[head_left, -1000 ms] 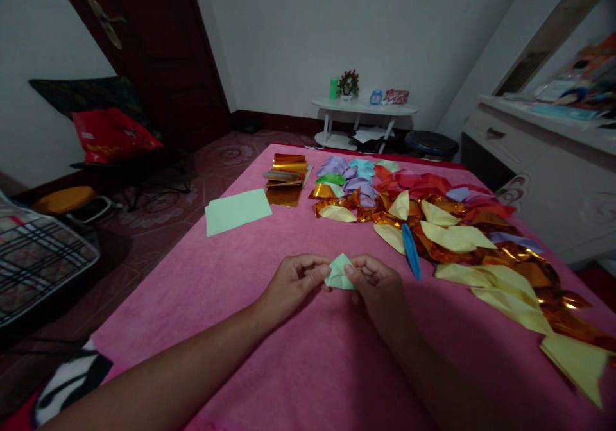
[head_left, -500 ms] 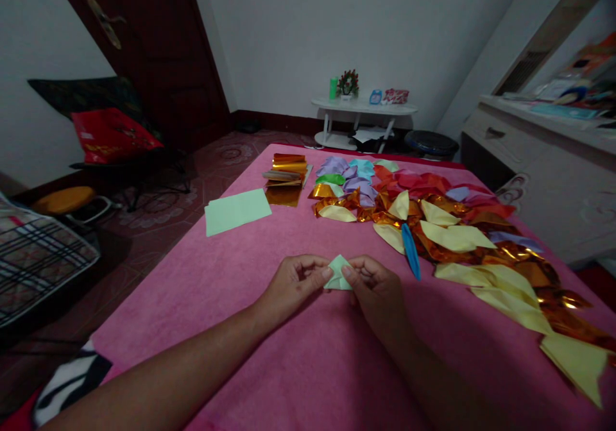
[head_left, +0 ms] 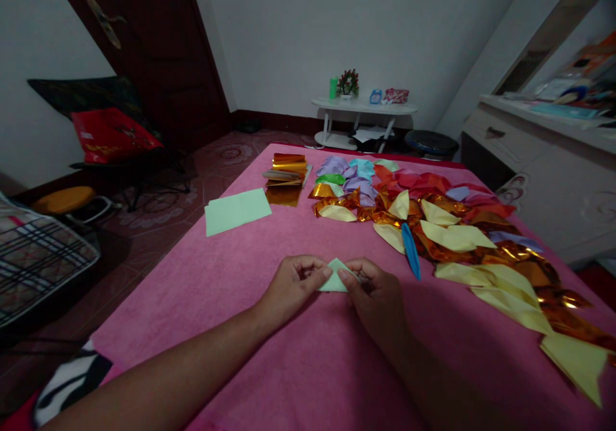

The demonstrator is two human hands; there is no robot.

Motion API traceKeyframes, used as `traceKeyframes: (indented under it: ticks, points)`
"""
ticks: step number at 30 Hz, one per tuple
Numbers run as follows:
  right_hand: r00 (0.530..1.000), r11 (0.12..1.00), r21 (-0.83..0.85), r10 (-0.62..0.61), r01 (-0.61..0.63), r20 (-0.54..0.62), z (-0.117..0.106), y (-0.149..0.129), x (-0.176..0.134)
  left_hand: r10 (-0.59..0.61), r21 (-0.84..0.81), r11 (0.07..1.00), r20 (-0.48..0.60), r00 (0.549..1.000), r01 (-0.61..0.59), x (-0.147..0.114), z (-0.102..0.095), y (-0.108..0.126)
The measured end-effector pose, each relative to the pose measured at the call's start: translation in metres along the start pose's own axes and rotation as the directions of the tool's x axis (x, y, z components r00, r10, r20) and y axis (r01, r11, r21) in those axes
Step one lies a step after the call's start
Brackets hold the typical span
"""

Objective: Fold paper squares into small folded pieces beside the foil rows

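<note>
A small pale green folded paper (head_left: pixel 333 281) with a pointed top is held low over the pink cloth (head_left: pixel 212 303). My left hand (head_left: pixel 299 283) pinches its left side between thumb and fingers. On its right side my right hand (head_left: pixel 378 293) grips it, the thumb pressed on the front face. The fingertips behind the paper are hidden. Beyond my hands to the left lie flat pale green sheets (head_left: pixel 238 211). A blue folded paper piece (head_left: pixel 410 251) lies to the right of my right hand.
Folded gold foil pieces (head_left: pixel 517 251), yellow pieces (head_left: pixel 455 235), purple pieces (head_left: pixel 360 187) and red pieces (head_left: pixel 414 184) cover the table's right side. A stack of gold foil sheets (head_left: pixel 285 181) sits at the back. Behind stands a white side table (head_left: pixel 366 105); a cabinet (head_left: pixel 539 155) is at right.
The green paper's upper part has changed from a creased diamond shape to a smoother, wider triangle. My right thumb has shifted slightly left across it. The surrounding papers stay put.
</note>
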State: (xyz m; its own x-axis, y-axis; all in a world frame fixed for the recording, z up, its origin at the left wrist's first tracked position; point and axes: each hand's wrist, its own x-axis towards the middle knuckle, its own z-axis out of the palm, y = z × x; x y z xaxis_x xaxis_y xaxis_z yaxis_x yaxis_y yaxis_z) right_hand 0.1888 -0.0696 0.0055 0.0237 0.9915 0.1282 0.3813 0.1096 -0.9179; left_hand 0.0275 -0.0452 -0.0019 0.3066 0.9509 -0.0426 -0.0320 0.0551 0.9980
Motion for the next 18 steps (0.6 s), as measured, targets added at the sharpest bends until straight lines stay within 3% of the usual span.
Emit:
traceKeyframes:
  ticks: [7,13,18]
  points:
    - [1.000,1.000,0.013,-0.001,0.000,0.029,0.0013,0.0000,0.0004,0.014,0.071,0.997,-0.058,0.998,-0.010,-0.0016,0.0017,-0.0040]
    - [0.996,0.989,0.120,0.086,-0.090,0.033,0.0001,-0.0003,0.0019,0.098,0.004,0.995,-0.099,0.990,-0.098,-0.0023,0.0050,-0.0046]
    - [0.989,0.964,0.223,0.135,-0.144,0.055,-0.0016,-0.0013,0.0034,0.136,0.130,0.984,-0.087,0.987,-0.125,-0.0048,0.0042,-0.0049]
